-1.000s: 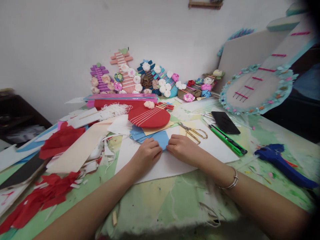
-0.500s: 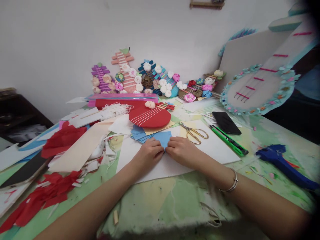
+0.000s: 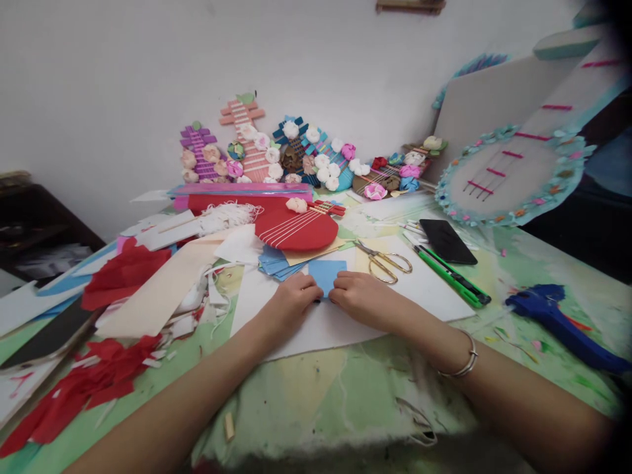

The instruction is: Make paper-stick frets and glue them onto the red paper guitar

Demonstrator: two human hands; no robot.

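Observation:
A small blue sheet of paper [image 3: 328, 275] is held at its near edge between my two hands, over a large white sheet [image 3: 415, 289]. My left hand [image 3: 296, 296] has its fingers curled on the paper's left side. On the right side, my right hand [image 3: 360, 296] pinches it with bent fingers. Just beyond lie more blue paper pieces [image 3: 277, 263], partly under a red lute-shaped craft [image 3: 296, 230] with white strings. Gold-handled scissors [image 3: 388, 263] rest to the right of the paper.
A green utility knife [image 3: 454, 276] and a black phone-like slab [image 3: 448, 241] lie at right, with a blue glue gun [image 3: 557, 322] farther out. Red crumpled paper [image 3: 118, 276] and scraps cover the left. Flowered lute crafts [image 3: 251, 151] lean on the wall; a large one [image 3: 513, 178] stands right.
The blue sheet has turned and shifted slightly right, so its far edge now shows whole between my hands. My right hand has moved a little to the right.

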